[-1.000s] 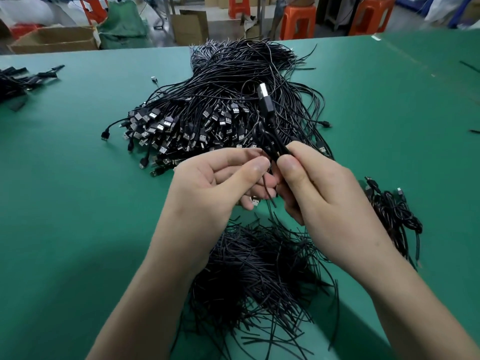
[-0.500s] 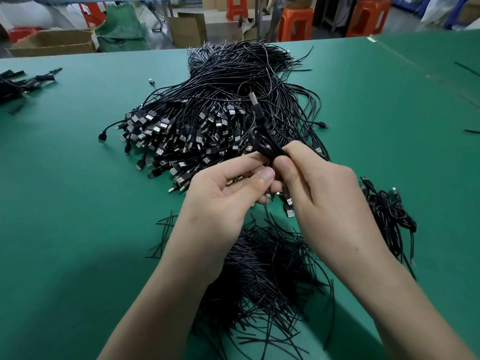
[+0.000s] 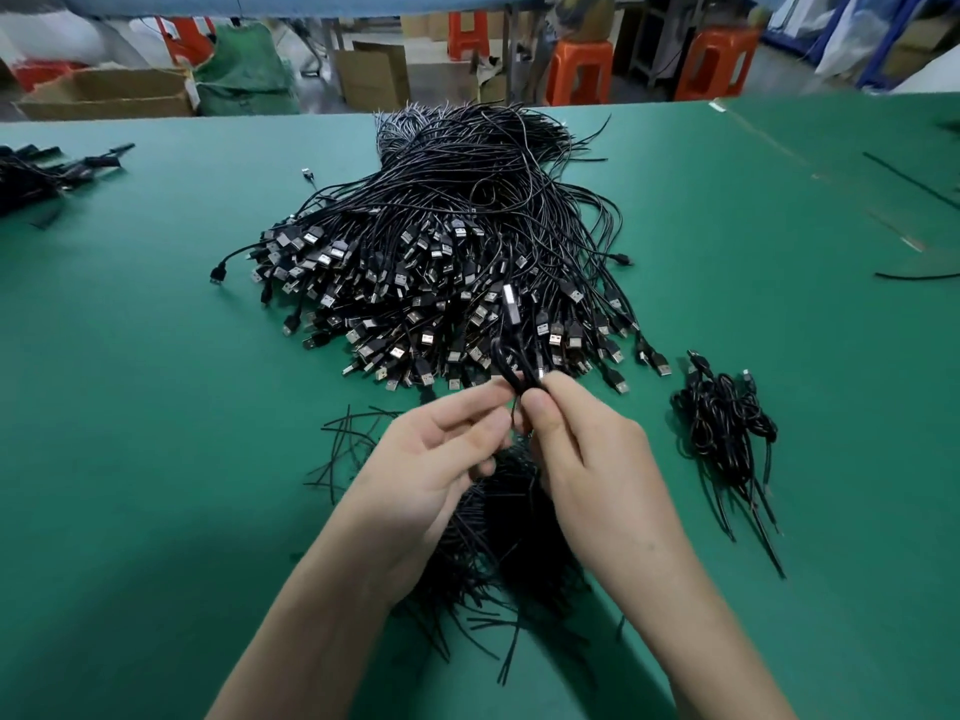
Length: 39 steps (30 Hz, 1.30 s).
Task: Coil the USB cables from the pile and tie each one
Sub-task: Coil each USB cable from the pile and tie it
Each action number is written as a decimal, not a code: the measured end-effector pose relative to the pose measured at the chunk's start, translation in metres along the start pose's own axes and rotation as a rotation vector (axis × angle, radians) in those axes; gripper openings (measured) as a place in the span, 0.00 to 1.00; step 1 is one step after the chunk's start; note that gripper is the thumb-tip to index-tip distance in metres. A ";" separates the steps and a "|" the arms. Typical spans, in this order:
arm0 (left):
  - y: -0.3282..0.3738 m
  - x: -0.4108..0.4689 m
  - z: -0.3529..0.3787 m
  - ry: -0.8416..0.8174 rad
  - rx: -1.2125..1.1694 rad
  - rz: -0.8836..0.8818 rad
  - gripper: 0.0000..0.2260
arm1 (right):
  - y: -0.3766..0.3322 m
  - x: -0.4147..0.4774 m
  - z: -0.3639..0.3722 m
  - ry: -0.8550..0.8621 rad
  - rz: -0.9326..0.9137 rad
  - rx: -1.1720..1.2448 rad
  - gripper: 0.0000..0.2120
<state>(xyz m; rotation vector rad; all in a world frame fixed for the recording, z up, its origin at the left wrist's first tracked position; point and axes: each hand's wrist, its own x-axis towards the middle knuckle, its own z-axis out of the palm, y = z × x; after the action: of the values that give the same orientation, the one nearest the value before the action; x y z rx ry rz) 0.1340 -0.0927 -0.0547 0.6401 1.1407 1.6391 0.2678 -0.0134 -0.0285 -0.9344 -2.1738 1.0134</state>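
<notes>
A big pile of black USB cables (image 3: pixel 457 262) lies mid-table, its silver plugs fanned toward me. Just in front of it my right hand (image 3: pixel 582 459) pinches a coiled black cable (image 3: pixel 511 356) between thumb and fingers; the cable's plug sticks up over the pile. My left hand (image 3: pixel 431 459) meets it from the left, fingertips pinching at the coil's lower end. Under both hands lies a heap of black twist ties (image 3: pixel 498 543). A small bundle of coiled, tied cables (image 3: pixel 727 423) rests on the table to the right.
The green table (image 3: pixel 130 407) spreads all round. More black cables (image 3: pixel 47 174) lie at the far left edge, and loose black strands (image 3: pixel 914 275) at the far right. Cardboard boxes (image 3: pixel 104 93) and orange stools (image 3: pixel 579 70) stand beyond the table.
Both hands with the coiled cable have drifted slightly nearer to me; the upright plug has tilted and dropped lower over the pile. The grip is unchanged.
</notes>
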 end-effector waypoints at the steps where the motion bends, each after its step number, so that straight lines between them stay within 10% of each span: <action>1: -0.005 -0.005 -0.001 0.012 0.005 0.014 0.15 | 0.000 -0.006 0.003 -0.006 0.012 0.024 0.14; 9: -0.015 -0.017 -0.005 -0.149 0.167 0.223 0.10 | 0.002 -0.035 0.002 -0.059 0.115 0.281 0.16; 39: -0.028 -0.022 -0.009 -0.244 -0.069 0.072 0.14 | -0.002 -0.043 0.002 -0.368 0.329 0.553 0.22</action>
<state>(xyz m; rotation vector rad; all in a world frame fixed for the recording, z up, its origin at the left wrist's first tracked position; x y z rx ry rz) 0.1469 -0.1151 -0.0812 0.8197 0.8894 1.6031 0.2911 -0.0485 -0.0361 -0.8954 -1.8626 1.9525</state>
